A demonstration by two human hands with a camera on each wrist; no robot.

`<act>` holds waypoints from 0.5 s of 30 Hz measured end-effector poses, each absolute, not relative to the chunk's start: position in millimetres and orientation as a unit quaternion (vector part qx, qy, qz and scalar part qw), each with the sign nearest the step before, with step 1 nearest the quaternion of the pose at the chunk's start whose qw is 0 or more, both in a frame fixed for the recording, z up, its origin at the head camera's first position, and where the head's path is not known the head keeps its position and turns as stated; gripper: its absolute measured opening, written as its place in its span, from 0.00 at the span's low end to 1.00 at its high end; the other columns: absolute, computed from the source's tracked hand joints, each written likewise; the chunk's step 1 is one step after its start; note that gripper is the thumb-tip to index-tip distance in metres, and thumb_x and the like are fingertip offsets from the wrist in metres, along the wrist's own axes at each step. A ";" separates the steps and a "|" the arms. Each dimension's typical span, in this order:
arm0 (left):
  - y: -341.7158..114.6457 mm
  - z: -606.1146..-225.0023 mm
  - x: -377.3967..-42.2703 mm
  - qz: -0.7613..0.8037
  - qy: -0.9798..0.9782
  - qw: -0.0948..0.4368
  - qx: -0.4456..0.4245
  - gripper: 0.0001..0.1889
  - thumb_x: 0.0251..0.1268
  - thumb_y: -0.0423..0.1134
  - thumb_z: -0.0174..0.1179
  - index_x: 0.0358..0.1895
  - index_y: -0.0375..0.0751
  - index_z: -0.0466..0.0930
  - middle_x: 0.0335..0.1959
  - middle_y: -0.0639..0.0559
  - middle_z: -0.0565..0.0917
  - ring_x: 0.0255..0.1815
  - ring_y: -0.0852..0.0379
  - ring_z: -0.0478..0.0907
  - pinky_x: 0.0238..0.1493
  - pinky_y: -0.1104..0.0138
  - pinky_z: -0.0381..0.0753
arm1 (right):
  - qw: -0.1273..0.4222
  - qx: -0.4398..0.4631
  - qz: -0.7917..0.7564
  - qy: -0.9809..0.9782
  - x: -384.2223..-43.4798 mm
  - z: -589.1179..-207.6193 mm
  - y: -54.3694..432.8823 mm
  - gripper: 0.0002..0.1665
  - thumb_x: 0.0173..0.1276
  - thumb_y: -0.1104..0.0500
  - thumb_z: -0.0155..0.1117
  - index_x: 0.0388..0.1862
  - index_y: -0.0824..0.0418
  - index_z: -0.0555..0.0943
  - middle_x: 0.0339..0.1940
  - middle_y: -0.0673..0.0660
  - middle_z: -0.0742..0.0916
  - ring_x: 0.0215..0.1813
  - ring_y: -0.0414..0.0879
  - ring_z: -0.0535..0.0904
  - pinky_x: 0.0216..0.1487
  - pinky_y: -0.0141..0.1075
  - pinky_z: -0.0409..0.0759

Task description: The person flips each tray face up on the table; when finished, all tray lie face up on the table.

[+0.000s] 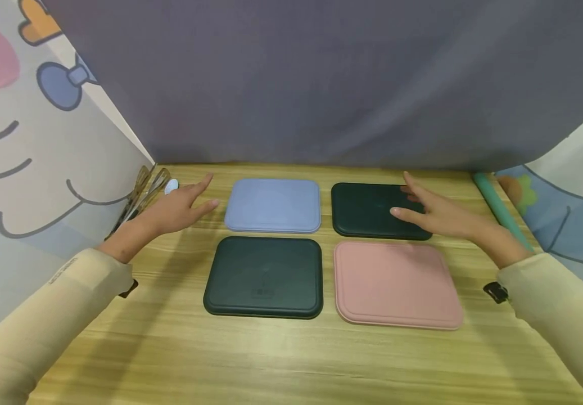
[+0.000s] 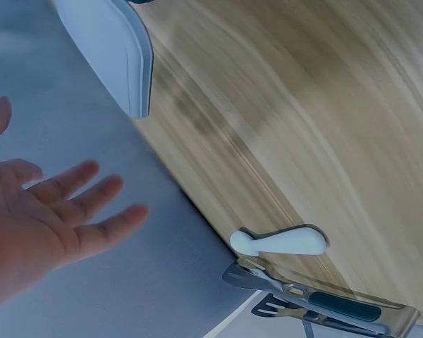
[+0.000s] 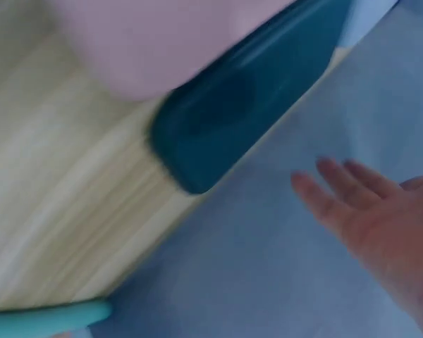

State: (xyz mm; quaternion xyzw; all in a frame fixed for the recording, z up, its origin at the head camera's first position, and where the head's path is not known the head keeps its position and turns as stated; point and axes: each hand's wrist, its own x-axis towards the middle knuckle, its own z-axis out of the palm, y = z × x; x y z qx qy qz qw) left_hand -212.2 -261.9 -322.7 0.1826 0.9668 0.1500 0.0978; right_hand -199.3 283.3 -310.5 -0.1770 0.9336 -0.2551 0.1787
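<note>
Four flat rectangular boards with rounded corners lie in two rows: a light blue board (image 1: 273,205) and a dark green board (image 1: 364,208) at the back, a second dark green board (image 1: 263,277) and a pink board (image 1: 396,284) in front. My left hand (image 1: 180,207), fingers spread and holding nothing, hovers left of the blue board. Over the right part of the back green board is my right hand (image 1: 435,212), also with extended fingers and nothing in it. Both palms show bare in the wrist views, the left (image 2: 49,211) and the right (image 3: 381,225).
At the left edge lie a whisk (image 1: 159,179), a small white spoon-like utensil (image 2: 285,241) and tongs (image 2: 338,303). A teal rolling-pin-shaped rod (image 1: 501,208) lies along the right edge. Grey cloth (image 1: 321,84) hangs behind the wooden table (image 1: 271,360), with printed cloth at both sides.
</note>
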 end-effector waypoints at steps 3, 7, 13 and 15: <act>-261.1 -321.6 -216.7 0.162 0.964 0.118 0.176 0.43 0.79 0.60 0.43 0.82 0.45 0.32 0.72 0.27 0.67 0.68 0.29 0.71 0.62 0.38 0.72 | 0.226 -0.185 -0.266 0.919 -212.8 -308.2 260.7 0.58 0.75 0.37 0.55 0.80 0.42 0.22 0.82 0.66 0.58 0.74 0.65 0.68 0.62 0.60 0.75; -259.5 -324.6 -225.0 0.178 0.958 0.156 0.164 0.45 0.78 0.63 0.43 0.82 0.44 0.29 0.67 0.28 0.73 0.61 0.33 0.78 0.55 0.43 0.78 | 0.306 -0.185 -0.294 0.887 -230.2 -307.6 228.5 0.62 0.72 0.36 0.60 0.81 0.42 0.23 0.81 0.66 0.59 0.70 0.62 0.73 0.56 0.54 0.80; -252.5 -333.4 -236.8 0.195 0.947 0.209 0.148 0.47 0.77 0.63 0.45 0.82 0.43 0.29 0.67 0.28 0.74 0.60 0.34 0.78 0.56 0.45 0.77 | 0.350 -0.195 -0.287 0.870 -252.7 -316.1 178.7 0.65 0.69 0.36 0.64 0.81 0.41 0.25 0.80 0.63 0.62 0.72 0.60 0.71 0.56 0.53 0.81; -250.4 -335.9 -239.1 0.193 0.944 0.224 0.146 0.48 0.77 0.62 0.46 0.82 0.40 0.29 0.67 0.27 0.73 0.63 0.33 0.76 0.58 0.43 0.76 | 0.360 -0.201 -0.270 0.870 -259.5 -318.5 163.2 0.67 0.67 0.35 0.65 0.82 0.42 0.25 0.78 0.63 0.65 0.69 0.59 0.74 0.53 0.51 0.83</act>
